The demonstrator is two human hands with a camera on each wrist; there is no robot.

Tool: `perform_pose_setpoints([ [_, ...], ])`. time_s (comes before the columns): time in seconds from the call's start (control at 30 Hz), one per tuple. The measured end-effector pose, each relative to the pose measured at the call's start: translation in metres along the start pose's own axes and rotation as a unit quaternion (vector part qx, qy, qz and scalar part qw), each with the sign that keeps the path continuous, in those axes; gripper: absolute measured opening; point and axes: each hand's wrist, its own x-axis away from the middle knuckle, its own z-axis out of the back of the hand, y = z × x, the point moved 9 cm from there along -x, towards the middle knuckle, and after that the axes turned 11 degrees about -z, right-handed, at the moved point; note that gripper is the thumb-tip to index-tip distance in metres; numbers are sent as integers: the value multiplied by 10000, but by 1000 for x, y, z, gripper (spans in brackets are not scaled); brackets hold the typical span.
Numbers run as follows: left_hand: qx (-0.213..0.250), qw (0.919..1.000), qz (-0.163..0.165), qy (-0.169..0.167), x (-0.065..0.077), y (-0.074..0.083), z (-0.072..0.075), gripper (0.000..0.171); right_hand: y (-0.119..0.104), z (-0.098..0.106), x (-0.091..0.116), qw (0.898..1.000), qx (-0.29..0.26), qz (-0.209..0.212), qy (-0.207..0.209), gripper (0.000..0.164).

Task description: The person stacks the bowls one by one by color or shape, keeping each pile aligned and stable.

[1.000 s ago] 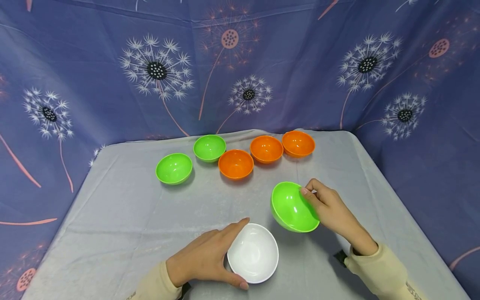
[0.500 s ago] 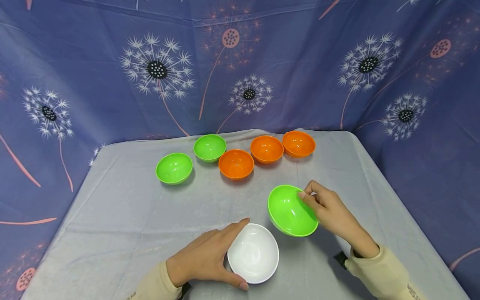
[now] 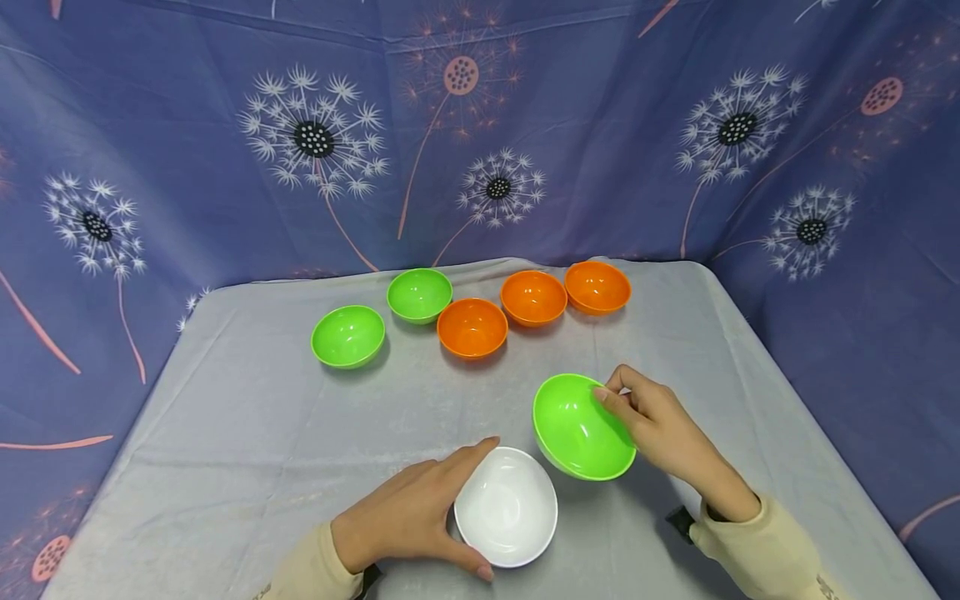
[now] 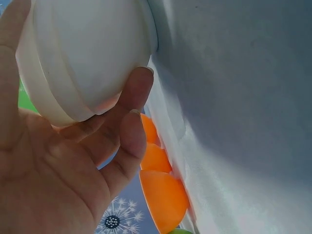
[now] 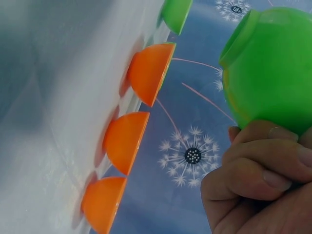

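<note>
A white bowl (image 3: pixel 507 508) stands upright on the grey cloth near the front. My left hand (image 3: pixel 416 504) holds it from the left, thumb at the near side and fingers curved along the far side. In the left wrist view, fingertips (image 4: pixel 139 80) lie against the outer wall of the white bowl (image 4: pixel 92 53). My right hand (image 3: pixel 663 425) pinches the right rim of a green bowl (image 3: pixel 581 429), thumb inside and curled fingers outside. This bowl is tilted, raised above the cloth, just behind and right of the white one. In the right wrist view, its underside (image 5: pixel 275 68) shows.
Along the back are a left green bowl (image 3: pixel 348 337), a rear green bowl (image 3: pixel 420 296), and three orange bowls: front (image 3: pixel 472 328), middle (image 3: pixel 533 297) and right (image 3: pixel 597 287). Grey cloth (image 3: pixel 247 417) covers the table. Dandelion-print blue fabric (image 3: pixel 570 125) hangs behind and beside it.
My right hand has brought the tilted green bowl slightly towards me and to the left, closer to the white bowl. The left hand and white bowl stay in place.
</note>
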Motion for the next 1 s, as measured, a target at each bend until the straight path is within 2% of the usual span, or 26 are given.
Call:
perform_pose_setpoints([
  [0.2, 13, 9998, -207, 32, -2, 3, 0, 122, -2, -2, 1, 10000, 4, 58, -26, 20],
  [0.7, 106, 9987, -487, 138, -4, 6, 2, 118, -2, -8, 1, 9999, -67, 49, -133, 16],
  [1.0, 145, 9994, -292, 86, -5, 0, -1, 119, -10, -13, 3, 9994, -129, 96, -297, 18],
])
